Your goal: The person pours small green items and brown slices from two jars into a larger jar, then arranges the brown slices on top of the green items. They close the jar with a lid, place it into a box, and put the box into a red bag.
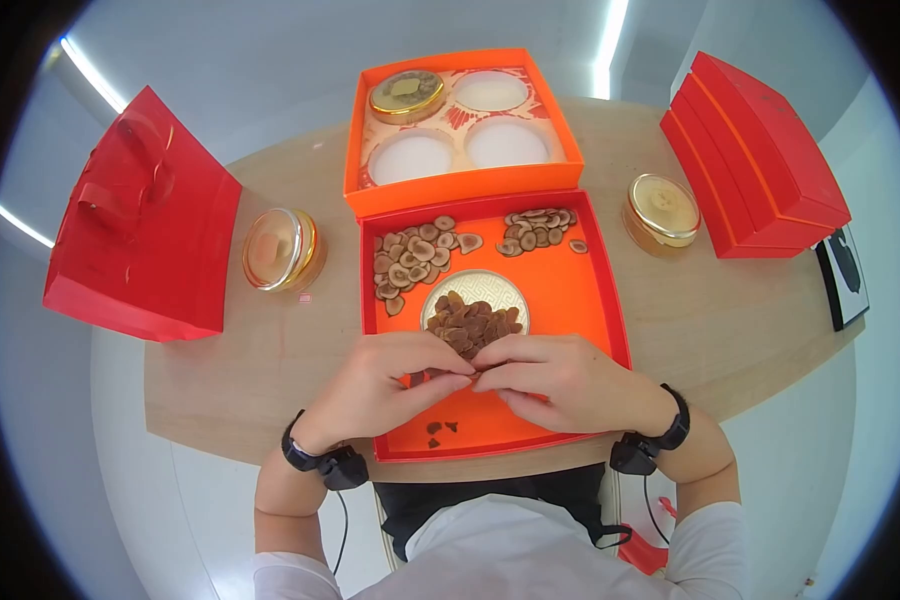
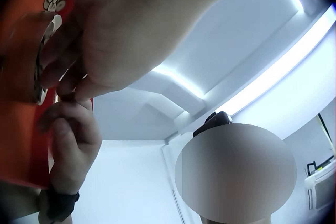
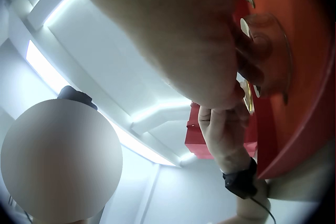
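Observation:
Both hands meet over the near side of a round gold-patterned dish [image 1: 505, 284] heaped with brown slices [image 1: 470, 322]. My left hand [image 1: 385, 378] and right hand [image 1: 568, 380] pinch a small brown piece [image 2: 67, 97] between their fingertips; it is mostly hidden. The dish stands in a red-rimmed box [image 1: 602, 290] with an orange floor. Round pale slices [image 1: 410, 262] lie at the box's far left, and a smaller pile [image 1: 538, 232] at its far right. Small dark bits [image 1: 434, 428] lie near the front edge.
An orange box [image 1: 465, 190] with round recesses, one holding a gold-rimmed jar [image 1: 407, 94], stands behind. Gold-lidded jars stand left [image 1: 278, 250] and right [image 1: 660, 212]. A red bag [image 1: 145, 225] is far left; red boxes [image 1: 755, 165] and a dark-screened object [image 1: 844, 275] are far right.

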`<action>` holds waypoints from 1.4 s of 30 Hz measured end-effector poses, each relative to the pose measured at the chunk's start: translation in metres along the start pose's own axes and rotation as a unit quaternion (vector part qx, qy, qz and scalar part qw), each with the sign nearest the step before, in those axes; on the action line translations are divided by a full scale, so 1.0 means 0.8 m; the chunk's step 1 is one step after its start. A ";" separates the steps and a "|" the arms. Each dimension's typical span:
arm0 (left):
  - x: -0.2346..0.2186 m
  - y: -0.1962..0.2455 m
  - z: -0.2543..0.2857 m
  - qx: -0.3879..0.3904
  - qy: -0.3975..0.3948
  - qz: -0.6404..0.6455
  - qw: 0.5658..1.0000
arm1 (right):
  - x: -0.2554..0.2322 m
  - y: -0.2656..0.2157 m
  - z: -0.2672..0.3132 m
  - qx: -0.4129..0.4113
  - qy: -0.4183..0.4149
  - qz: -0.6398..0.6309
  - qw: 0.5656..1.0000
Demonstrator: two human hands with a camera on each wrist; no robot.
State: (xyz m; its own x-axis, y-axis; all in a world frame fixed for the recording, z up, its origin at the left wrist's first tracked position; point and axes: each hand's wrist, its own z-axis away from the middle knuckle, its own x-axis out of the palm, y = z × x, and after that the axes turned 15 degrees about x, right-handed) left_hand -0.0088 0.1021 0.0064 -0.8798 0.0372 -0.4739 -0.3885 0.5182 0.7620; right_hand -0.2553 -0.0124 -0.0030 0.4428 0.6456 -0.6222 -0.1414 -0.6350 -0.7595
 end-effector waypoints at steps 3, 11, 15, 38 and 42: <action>0.001 0.001 -0.003 -0.010 -0.015 -0.034 0.999 | 0.000 0.000 -0.001 -0.008 0.014 0.002 1.000; -0.018 0.005 0.007 -0.052 -0.133 -0.153 0.978 | 0.002 0.006 -0.002 0.063 0.110 0.032 0.991; -0.011 0.009 0.007 -0.053 -0.259 -0.250 0.932 | 0.001 0.006 0.000 0.095 0.113 0.039 0.988; 0.003 -0.009 0.007 -0.063 -0.245 -0.239 0.937 | 0.003 0.009 0.001 0.090 0.124 0.062 0.986; -0.002 -0.003 0.004 -0.055 -0.237 -0.209 0.947 | -0.003 -0.004 0.001 0.192 0.165 0.107 0.961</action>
State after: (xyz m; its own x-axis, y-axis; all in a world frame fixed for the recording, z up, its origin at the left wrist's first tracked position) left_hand -0.0056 0.1033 0.0038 -0.4317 0.2421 -0.8689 -0.7246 0.4806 0.4939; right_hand -0.2563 -0.0115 0.0008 0.6155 0.3075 -0.7257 -0.5490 -0.4933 -0.6747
